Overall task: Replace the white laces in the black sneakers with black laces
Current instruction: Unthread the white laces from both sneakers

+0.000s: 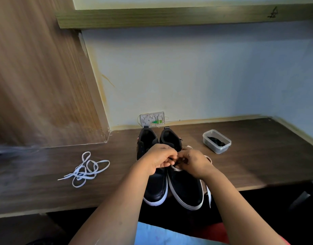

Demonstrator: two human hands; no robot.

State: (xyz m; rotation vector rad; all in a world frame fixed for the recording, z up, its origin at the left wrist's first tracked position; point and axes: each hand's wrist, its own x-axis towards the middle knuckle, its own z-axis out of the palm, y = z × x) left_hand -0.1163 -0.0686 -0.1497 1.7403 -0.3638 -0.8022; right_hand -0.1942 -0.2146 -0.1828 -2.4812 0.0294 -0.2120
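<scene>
Black sneakers overhang surface edge at 6 o'clock; L hand & R hand fingers curled, pinching white lace, knot area hidden.

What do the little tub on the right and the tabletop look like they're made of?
The tub looks like clear plastic: its walls are see-through, with rounded corners and something dark inside. The tabletop looks like dark wood or a wood-pattern laminate, matte with streaky grain; which of the two can't be told from here.

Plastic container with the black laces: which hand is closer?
Right. The right hand is at the sneakers, on the plastic container's side; the left hand is beyond it, farther away.
</scene>
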